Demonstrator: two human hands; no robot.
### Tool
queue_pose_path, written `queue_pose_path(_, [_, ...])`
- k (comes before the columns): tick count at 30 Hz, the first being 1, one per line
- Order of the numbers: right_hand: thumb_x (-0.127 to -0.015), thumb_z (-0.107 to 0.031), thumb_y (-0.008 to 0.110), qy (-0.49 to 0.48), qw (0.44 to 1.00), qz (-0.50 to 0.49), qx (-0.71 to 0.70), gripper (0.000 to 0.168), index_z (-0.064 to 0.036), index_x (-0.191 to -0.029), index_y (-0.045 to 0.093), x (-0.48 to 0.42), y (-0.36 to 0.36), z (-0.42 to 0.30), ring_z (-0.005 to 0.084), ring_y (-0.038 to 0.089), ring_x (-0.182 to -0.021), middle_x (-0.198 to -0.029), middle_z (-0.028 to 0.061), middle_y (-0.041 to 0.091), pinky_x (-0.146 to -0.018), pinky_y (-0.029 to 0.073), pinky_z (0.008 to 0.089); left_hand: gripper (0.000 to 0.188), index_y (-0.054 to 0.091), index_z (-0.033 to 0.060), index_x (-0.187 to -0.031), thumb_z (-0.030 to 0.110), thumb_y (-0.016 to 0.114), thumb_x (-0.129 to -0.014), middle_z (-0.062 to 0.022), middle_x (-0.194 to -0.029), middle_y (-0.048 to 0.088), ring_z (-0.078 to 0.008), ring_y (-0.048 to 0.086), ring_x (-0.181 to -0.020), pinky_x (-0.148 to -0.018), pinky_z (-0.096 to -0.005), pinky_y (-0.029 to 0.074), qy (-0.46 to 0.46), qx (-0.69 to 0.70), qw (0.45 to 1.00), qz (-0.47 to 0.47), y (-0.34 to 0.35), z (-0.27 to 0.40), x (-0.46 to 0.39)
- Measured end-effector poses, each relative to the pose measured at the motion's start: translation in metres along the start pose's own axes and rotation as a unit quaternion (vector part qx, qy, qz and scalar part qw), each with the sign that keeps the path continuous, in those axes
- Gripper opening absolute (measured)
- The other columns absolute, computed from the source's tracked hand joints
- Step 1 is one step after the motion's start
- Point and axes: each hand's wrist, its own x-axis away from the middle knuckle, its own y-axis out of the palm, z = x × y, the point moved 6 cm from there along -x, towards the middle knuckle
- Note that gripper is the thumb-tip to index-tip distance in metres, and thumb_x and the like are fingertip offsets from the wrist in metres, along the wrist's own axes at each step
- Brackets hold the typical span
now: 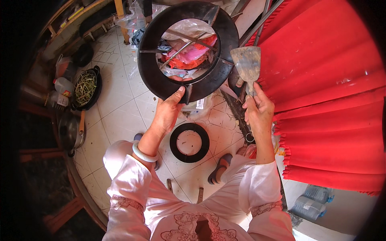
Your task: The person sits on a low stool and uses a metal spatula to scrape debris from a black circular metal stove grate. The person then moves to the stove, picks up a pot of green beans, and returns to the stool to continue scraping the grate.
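My left hand grips the near rim of a large black metal ring, a pot-support ring from a stove with several inward prongs. The thumb lies on its top face and fingertips show through the opening. In my right hand is a worn metal spatula, held by its handle with the blade up, close to the ring's right edge. Whether blade and ring touch I cannot tell. On the floor below, between my feet, lies a smaller black ring.
A red curtain hangs at the right, with large plastic bottles below it. At left stand a black pan of green beans, a lidded pot and plastic jugs. Plastic bags and rods show beyond the ring.
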Motion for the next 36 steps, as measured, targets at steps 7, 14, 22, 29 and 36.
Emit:
queue_pose_path(7, [-0.089,-0.004,0.053,-0.027,1.0,-0.009,0.011,0.05,0.003,-0.138,0.04,-0.009,0.005,0.0,0.0062,0.04,-0.038,-0.066,0.004,0.055,-0.033,0.031,0.0223,0.021,0.053,0.0116,-0.116,0.01,0.054,-0.095,-0.0023,-0.114,0.061,-0.0123,0.058,-0.101,-0.081,-0.0272,0.046,-0.021,-0.002,1.0,0.02,0.0,-0.002,0.0])
queue_pose_path(14, [-0.086,0.001,0.055,-0.021,0.999,0.011,-0.024,0.044,0.009,-0.129,0.049,-0.009,-0.001,-0.004,0.0032,0.046,-0.055,-0.069,0.0017,0.058,-0.047,0.036,0.0198,0.019,0.052,0.0128,-0.112,0.01,0.055,-0.094,-0.0037,-0.113,0.062,-0.0138,0.057,-0.103,-0.081,-0.0308,0.048,-0.047,-0.033,0.998,-0.019,-0.005,-0.006,-0.003])
queue_pose_path(22, [-0.085,0.002,0.055,-0.038,0.999,0.003,-0.039,0.044,0.009,-0.128,0.049,-0.019,0.003,-0.011,0.0043,0.049,-0.061,-0.074,0.0024,0.058,-0.051,0.039,0.0206,0.022,0.054,0.0079,-0.115,0.009,0.054,-0.094,-0.0049,-0.11,0.063,-0.015,0.058,-0.101,-0.085,-0.0302,0.045,-0.074,-0.001,0.997,-0.029,-0.002,-0.012,0.003])
queue_pose_path(29, [-0.089,-0.004,0.052,-0.06,0.998,-0.012,0.027,0.048,0.003,-0.136,0.043,-0.027,-0.007,-0.005,0.0051,0.039,-0.04,-0.067,0.0026,0.054,-0.035,0.03,0.0221,0.021,0.051,0.0093,-0.114,0.011,0.056,-0.093,-0.0059,-0.11,0.062,-0.0152,0.059,-0.096,-0.075,-0.0284,0.049,-0.09,-0.064,0.993,-0.049,-0.005,-0.014,0.004])
queue_pose_path(36, [-0.087,-0.002,0.052,-0.041,0.998,-0.036,0.039,0.048,0.006,-0.133,0.045,-0.031,-0.011,-0.004,0.0066,0.044,-0.049,-0.074,0.0071,0.058,-0.042,0.034,0.0228,0.02,0.05,0.0096,-0.113,0.011,0.054,-0.094,-0.0058,-0.107,0.063,-0.0158,0.059,-0.095,-0.075,-0.0292,0.048,-0.089,-0.047,0.994,-0.037,-0.006,-0.015,0.004])
